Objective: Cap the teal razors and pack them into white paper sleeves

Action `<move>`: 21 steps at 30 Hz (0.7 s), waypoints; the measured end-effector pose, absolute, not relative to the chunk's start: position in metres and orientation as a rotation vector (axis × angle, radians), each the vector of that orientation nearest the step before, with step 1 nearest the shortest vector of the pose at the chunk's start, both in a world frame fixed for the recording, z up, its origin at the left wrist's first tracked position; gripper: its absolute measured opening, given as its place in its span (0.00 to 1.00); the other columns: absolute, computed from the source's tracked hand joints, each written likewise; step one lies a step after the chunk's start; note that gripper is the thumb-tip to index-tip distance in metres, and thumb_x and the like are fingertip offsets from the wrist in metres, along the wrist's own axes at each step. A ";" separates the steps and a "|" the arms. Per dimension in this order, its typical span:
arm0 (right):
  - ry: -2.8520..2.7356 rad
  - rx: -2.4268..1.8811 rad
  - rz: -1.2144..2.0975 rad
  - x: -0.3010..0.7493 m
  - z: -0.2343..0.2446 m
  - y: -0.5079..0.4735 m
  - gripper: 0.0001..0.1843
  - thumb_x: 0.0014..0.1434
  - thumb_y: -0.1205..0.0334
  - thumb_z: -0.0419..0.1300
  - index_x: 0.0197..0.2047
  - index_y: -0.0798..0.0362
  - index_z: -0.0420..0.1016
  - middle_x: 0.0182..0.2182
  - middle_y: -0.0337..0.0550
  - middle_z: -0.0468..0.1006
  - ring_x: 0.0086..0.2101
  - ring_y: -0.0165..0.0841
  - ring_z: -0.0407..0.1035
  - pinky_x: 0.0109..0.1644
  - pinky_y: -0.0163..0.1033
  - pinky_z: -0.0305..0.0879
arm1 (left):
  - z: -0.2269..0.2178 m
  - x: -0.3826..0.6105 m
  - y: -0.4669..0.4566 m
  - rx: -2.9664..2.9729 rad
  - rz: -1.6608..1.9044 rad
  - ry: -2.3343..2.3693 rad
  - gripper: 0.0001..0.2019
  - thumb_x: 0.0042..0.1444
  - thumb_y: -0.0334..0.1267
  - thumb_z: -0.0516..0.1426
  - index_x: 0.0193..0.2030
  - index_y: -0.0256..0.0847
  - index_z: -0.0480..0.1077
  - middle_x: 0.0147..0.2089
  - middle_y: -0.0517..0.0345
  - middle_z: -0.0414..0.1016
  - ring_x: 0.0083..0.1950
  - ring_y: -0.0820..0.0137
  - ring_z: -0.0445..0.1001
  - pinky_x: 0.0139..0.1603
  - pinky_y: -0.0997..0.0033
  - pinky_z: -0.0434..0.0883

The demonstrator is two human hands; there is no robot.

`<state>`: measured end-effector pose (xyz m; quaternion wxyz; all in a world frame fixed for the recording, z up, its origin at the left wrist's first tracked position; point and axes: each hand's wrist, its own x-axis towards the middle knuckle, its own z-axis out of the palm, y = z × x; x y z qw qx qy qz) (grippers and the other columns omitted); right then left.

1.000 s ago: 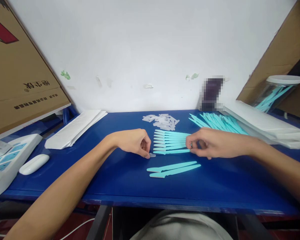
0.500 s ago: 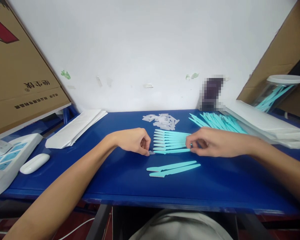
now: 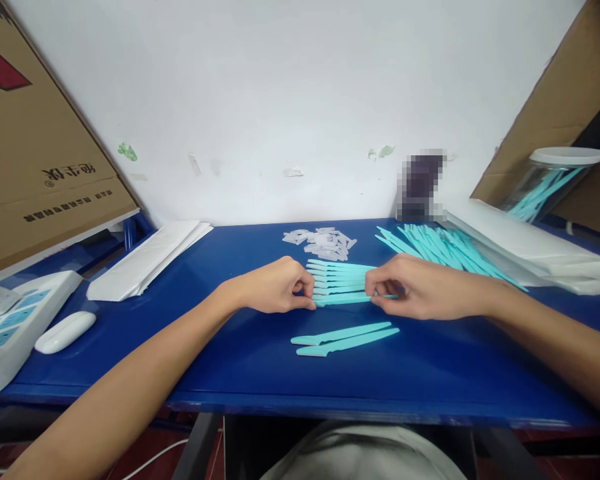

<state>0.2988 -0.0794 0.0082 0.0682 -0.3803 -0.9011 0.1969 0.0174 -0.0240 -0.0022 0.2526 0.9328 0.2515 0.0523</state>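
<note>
Between my hands lies a turquoise eyebrow razor (image 3: pixel 345 301), nearest me in a row of several razors (image 3: pixel 343 271) whose blade ends point left. My right hand (image 3: pixel 405 287) is closed on its handle in a pinch. At its blade end my left hand (image 3: pixel 285 287) is pinched shut; the small clear blade cap it held is now hidden by the fingertips. Two more razors (image 3: pixel 347 337) lie apart, closer to the table's front edge. Behind the row sits a heap of clear caps (image 3: pixel 325 243).
More turquoise razors (image 3: pixel 445 250) are piled at the back right, beside white packets (image 3: pixel 535 240) and a lidded clear jar (image 3: pixel 547 183). On the left are white paper sheets (image 3: pixel 150 260), a white oval case (image 3: pixel 66 332), a white tray (image 3: pixel 25 313) and a cardboard box (image 3: pixel 45 133).
My left hand has moved right with the clear cap, up to the razor's blade end. My right hand has shifted slightly left, still holding the handle.
</note>
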 end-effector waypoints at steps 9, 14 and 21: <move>-2.826 -1.214 0.184 0.301 0.005 -0.076 0.15 0.66 0.53 0.55 0.37 0.51 0.79 0.33 0.45 0.79 0.31 0.35 0.70 0.34 0.38 0.53 | -0.032 -0.016 0.041 2.924 0.422 1.069 0.22 0.71 0.44 0.45 0.62 0.37 0.71 0.61 0.43 0.72 0.60 0.56 0.69 0.61 0.56 0.65; -2.823 -1.186 0.224 0.298 0.006 -0.079 0.15 0.66 0.55 0.55 0.35 0.51 0.80 0.34 0.44 0.79 0.32 0.34 0.70 0.35 0.39 0.55 | -0.038 -0.023 0.053 2.963 0.198 1.159 0.26 0.73 0.43 0.42 0.73 0.35 0.58 0.70 0.42 0.66 0.65 0.52 0.64 0.63 0.49 0.64; -2.784 -1.154 0.511 0.290 0.009 -0.087 0.12 0.63 0.53 0.60 0.34 0.51 0.78 0.31 0.40 0.78 0.30 0.31 0.67 0.36 0.37 0.57 | -0.028 -0.023 0.051 2.959 0.259 1.157 0.20 0.69 0.35 0.47 0.58 0.35 0.76 0.57 0.44 0.79 0.58 0.56 0.74 0.60 0.57 0.68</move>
